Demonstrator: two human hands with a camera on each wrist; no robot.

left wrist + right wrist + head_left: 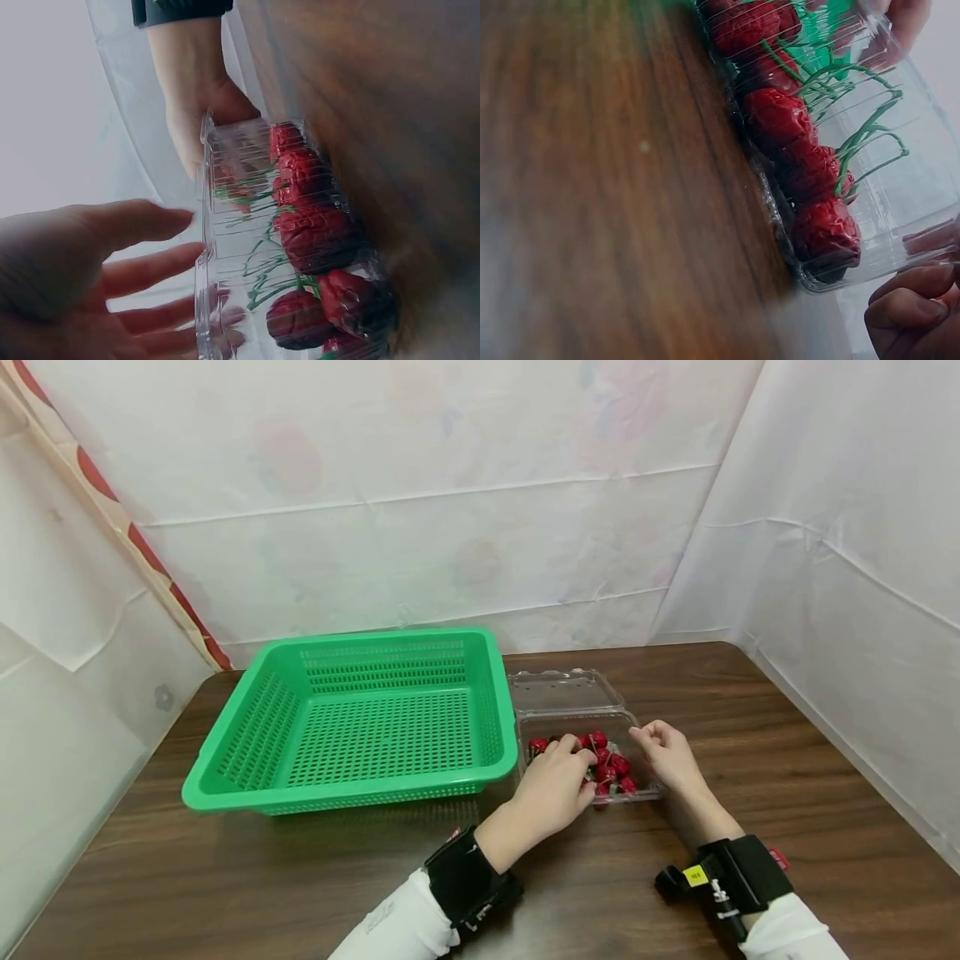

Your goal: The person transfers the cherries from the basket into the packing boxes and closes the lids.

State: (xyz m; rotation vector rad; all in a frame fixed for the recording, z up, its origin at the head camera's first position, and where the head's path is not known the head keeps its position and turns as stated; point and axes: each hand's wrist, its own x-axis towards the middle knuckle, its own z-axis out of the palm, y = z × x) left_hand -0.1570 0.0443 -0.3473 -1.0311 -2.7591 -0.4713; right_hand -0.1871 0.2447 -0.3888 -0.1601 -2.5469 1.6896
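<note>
A clear plastic clamshell box (651,794) sits right of centre with its lid folded back. Inside lie several red, wrinkled cherries (618,766) with green stems. My left hand (551,785) reaches over the near left side of the box, fingertips above the cherries and partly hiding them. In the left wrist view, its fingers are spread and extended, overlapping the box's clear wall. At the right side, my right hand (667,756) pinches the box's rim between thumb and fingers; the right wrist view shows those curled fingers (911,311) at the box's corner.
A green perforated plastic basket (352,785) stands left of the box, its right rim close beside it. Both are on a dark wood-grain table (300,885). Pale curtains (450,510) hang behind and along both sides. Straps with cameras (750,877) encircle both wrists.
</note>
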